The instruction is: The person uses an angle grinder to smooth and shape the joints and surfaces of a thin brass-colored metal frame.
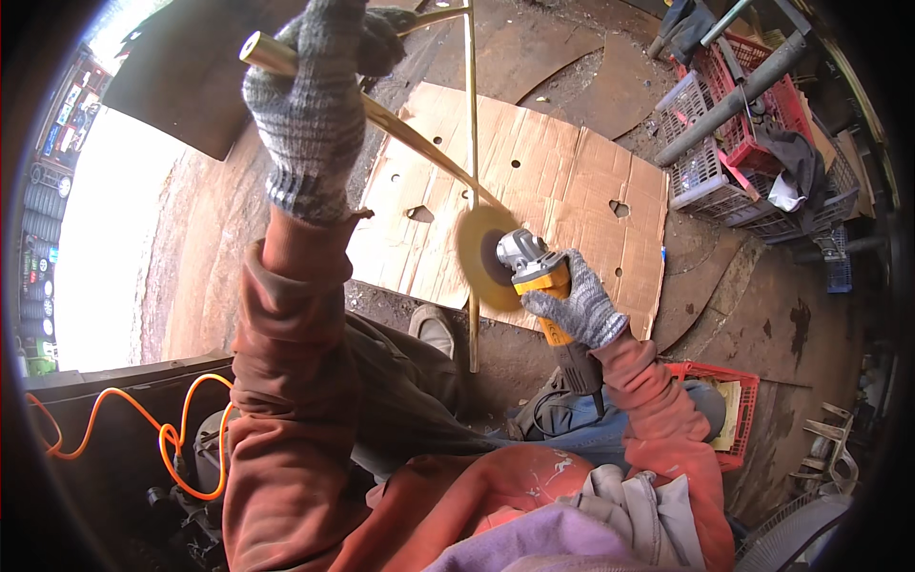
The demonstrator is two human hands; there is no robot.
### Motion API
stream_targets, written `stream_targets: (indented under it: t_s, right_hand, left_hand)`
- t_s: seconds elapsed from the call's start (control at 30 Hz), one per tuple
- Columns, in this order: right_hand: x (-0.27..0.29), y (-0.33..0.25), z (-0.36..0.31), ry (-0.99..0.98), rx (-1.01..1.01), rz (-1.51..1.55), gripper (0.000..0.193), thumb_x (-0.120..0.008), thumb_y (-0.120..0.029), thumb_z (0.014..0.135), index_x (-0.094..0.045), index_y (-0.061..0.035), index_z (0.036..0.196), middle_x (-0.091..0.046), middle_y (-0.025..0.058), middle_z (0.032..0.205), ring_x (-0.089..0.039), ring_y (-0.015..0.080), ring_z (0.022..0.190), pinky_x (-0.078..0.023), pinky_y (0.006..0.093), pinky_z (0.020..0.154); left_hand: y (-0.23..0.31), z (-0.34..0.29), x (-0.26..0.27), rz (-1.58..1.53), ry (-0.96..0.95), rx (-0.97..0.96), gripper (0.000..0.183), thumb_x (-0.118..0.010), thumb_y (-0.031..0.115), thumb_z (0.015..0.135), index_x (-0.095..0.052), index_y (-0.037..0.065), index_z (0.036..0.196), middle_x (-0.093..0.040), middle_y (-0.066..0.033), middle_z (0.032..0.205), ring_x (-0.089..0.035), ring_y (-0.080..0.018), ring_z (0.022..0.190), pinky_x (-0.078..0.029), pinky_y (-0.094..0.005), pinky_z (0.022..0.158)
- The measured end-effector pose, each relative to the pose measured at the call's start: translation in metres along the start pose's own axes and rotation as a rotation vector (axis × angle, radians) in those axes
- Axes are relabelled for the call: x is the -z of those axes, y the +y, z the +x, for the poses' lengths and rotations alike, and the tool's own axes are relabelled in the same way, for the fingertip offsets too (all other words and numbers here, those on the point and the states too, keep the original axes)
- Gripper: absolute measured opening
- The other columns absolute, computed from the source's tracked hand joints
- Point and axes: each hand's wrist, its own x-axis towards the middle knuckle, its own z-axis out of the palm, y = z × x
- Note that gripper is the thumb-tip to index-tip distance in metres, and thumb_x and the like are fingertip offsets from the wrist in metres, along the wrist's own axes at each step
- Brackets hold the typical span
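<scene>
My left hand, in a grey striped knit glove, is raised and wrapped around a gold-coloured metal tube. One open end of the tube sticks out past the glove; the other slants down to the grinder's disc. My right hand, gloved alike, is closed around a yellow and black angle grinder. Its round yellowish disc looks smeared, as if spinning, and overlaps the tube's lower end in view. A second gold tube runs upright through the picture, behind the disc. Whether the two tubes are joined is hidden.
Flattened cardboard with several holes lies on the floor beneath the work. Grey and red plastic crates stand at the far right, and a red crate sits by my right knee. An orange coiled hose hangs at the left.
</scene>
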Motion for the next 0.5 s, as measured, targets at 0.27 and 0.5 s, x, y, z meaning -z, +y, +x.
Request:
stream_targets:
  t_s: [0.27, 0.5]
  right_hand:
    - [0.004, -0.046, -0.023, 0.058, 0.164, -0.493, 0.079, -0.089, -0.042, 0.076, -0.044, -0.0048, 0.128, -0.066, 0.0197, 0.116, -0.068, 0.0329, 0.106, -0.055, 0.0430, 0.091]
    - [0.007, -0.086, -0.060, 0.069, -0.135, -0.896, 0.082, -0.086, -0.048, 0.077, -0.041, -0.0084, 0.133, -0.069, 0.0241, 0.109, -0.069, 0.0444, 0.102, -0.056, 0.0488, 0.087]
  left_hand:
    - [0.044, -0.001, -0.061, 0.451, -0.107, 0.165, 0.037, -0.070, 0.033, 0.099, -0.071, 0.002, 0.080, -0.060, -0.0043, 0.061, -0.052, -0.0118, 0.052, -0.042, -0.0289, 0.050]
    - [0.042, 0.003, -0.102, 0.751, -0.429, -0.318, 0.040, -0.069, 0.035, 0.096, -0.060, 0.008, 0.069, -0.057, -0.0128, 0.062, -0.058, -0.0321, 0.057, -0.045, -0.0423, 0.054]
